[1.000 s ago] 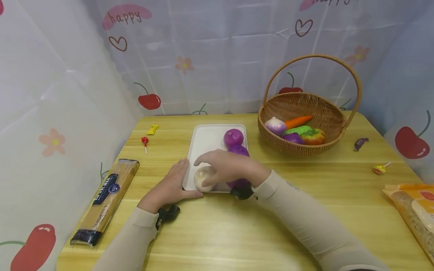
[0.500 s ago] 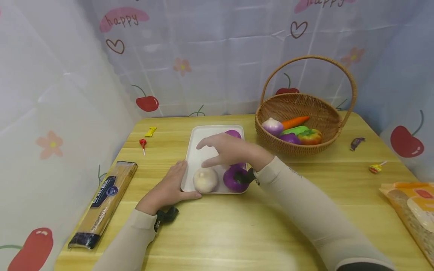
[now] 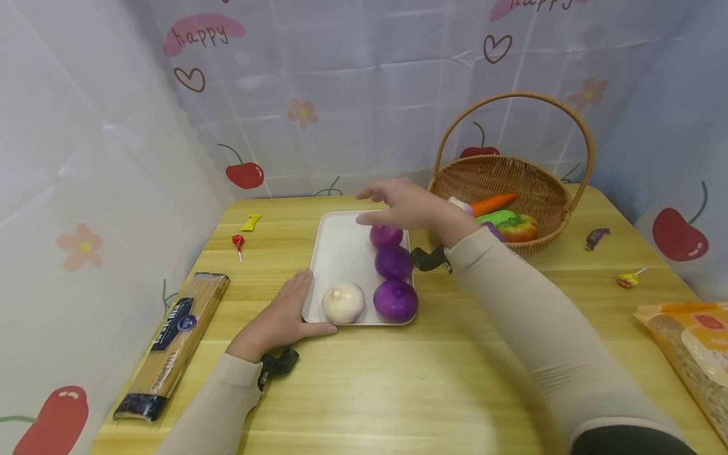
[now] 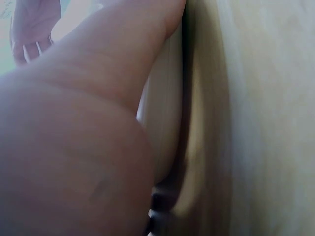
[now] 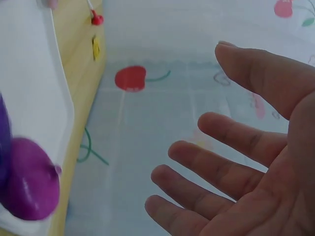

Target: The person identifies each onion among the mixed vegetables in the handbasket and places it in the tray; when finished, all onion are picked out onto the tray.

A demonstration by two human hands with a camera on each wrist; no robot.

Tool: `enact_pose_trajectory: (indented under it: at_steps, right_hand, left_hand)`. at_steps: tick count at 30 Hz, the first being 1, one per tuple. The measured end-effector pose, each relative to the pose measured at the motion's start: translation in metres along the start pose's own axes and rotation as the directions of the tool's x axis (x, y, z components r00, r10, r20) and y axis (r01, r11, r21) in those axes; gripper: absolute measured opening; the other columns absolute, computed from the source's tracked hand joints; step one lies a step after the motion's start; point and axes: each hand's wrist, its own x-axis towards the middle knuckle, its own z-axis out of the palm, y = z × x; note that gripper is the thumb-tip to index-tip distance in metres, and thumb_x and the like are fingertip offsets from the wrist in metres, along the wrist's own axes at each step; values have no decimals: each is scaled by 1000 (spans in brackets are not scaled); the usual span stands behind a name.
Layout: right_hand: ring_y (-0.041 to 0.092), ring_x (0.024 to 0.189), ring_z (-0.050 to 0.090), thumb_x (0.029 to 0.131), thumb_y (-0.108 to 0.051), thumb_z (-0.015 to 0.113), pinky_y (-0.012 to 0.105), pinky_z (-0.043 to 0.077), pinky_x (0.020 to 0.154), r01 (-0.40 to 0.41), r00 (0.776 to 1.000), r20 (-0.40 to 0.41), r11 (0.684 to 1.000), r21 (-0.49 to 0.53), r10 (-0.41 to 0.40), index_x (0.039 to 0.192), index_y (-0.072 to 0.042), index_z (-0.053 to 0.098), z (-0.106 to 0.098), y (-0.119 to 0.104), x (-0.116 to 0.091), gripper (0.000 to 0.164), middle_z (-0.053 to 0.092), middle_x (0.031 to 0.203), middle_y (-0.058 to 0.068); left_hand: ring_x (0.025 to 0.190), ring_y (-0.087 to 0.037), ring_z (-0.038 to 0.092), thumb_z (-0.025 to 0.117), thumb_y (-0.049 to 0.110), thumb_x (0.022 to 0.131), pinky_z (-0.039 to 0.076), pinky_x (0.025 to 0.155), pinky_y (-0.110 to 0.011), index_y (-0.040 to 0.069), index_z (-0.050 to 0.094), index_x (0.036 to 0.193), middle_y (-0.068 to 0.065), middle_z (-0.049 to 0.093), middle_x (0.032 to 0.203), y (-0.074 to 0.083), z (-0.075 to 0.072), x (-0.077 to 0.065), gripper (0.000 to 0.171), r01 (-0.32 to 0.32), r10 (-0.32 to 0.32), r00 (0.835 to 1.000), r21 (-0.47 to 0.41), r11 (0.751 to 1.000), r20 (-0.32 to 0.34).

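Note:
My left hand [image 3: 281, 311] rests against the near left corner of a white tray [image 3: 335, 249], thumb along the front edge and fingers along the left side. On the tray, a pale round onion [image 3: 344, 303] sits at the near left. Three purple onions form a line along the right side: a near one [image 3: 395, 301], a middle one [image 3: 394, 261] and a far one [image 3: 387, 236]. Above the far end of the tray hovers my right hand [image 3: 406, 203], holding nothing. In the right wrist view its fingers [image 5: 216, 169] are spread apart, with the far purple onion [image 5: 32, 179] off to the side.
A wicker basket [image 3: 500, 170] at the back right holds a carrot [image 3: 493, 203], a tomato-like vegetable [image 3: 520, 229] and other vegetables. Spaghetti [image 3: 173, 344] lies left, a bagged food pack [image 3: 691, 347] right. Lollipops and wrapped sweets lie on both sides of the wooden table [image 3: 364, 392].
My right hand has let go of the pale onion at the tray's near left and has moved up and away, toward the back right. My left hand has stayed at the tray corner.

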Motion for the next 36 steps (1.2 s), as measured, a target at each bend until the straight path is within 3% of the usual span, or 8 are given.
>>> enact_pose_trajectory:
  at_steps: [6,15,20,27,36]
  right_hand:
    - [32,141,48,102,-43,71,50,39,116,-90,994,-64,996,-3,89,152,-8,55,-29,16,-12,64,55,152,9]
    - [37,143,45,101,-53,68,56,37,116,-240,964,-106,970,27,242,156,-8,50,-59,58,-34,73,51,155,13]
    - [39,141,46,102,-53,67,58,36,116,-288,949,-119,957,40,291,155,-5,49,-70,81,-51,74,52,151,17]
    - [41,140,43,100,-50,71,60,37,114,-331,926,-140,932,146,350,154,-4,50,-80,97,-72,74,51,151,19]
    - [46,140,42,100,-51,70,64,34,115,-354,921,-139,932,81,363,154,-1,49,-81,104,-77,76,48,153,25]
  left_hand:
    - [157,-44,9,79,73,81,10,126,-54,-12,12,163,-30,14,169,0,0,0,136,2,-2,1000,8,1000,-1]
    - [156,-45,9,79,72,82,9,126,-55,-12,11,163,-30,14,169,-1,-1,-1,135,-3,3,1000,-1,1000,-6]
    - [156,-45,10,79,72,82,9,126,-54,-12,12,163,-30,14,169,-1,1,-1,135,-9,9,1000,5,1000,-4]
    - [156,-44,11,79,73,81,10,126,-55,-12,12,163,-30,14,169,-2,0,0,136,-12,12,1000,15,1000,-6]
    - [156,-44,9,79,72,82,9,126,-54,-12,11,163,-30,13,169,0,-1,0,135,-11,11,1000,6,1000,3]
